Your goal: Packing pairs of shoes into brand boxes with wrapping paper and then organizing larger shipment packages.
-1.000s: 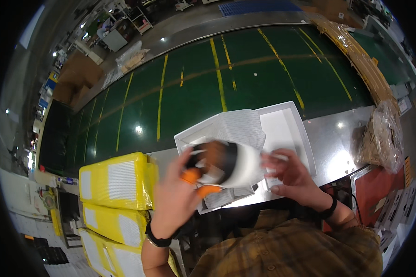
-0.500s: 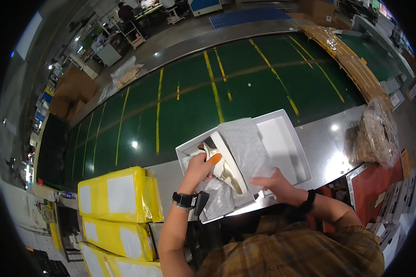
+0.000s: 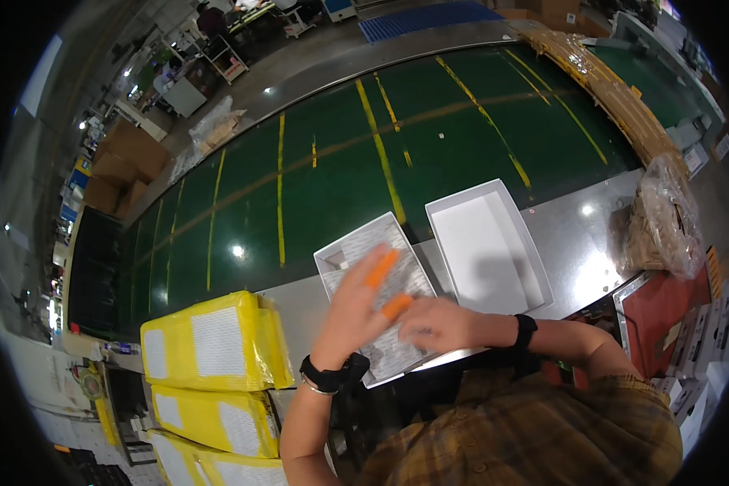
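Note:
A white shoe box (image 3: 326, 261) sits at the metal edge of the belt, with grey patterned tissue paper (image 3: 378, 235) folded over its inside. The shoe seen earlier is out of sight. My left hand (image 3: 355, 312) lies over the paper, fingers stretched out, with orange covers on two of them. Beside it, over the box's right side, my right hand (image 3: 444, 326) is smeared by motion, so its fingers' grip does not show. Just right of the box stands an open white box lid (image 3: 482, 243), inner side up.
Yellow-wrapped bundles (image 3: 255, 340) are stacked at the left. A green conveyor belt (image 3: 316, 194) with yellow lines runs beyond the boxes. Crumpled clear plastic (image 3: 668, 227) lies on the right, above a red surface (image 3: 664, 320) and several stacked boxes (image 3: 697, 348).
The tissue paper now covers the shoe and no longer spreads over the lid. The lid stands apart from the box. My right hand has moved left, close to my left hand.

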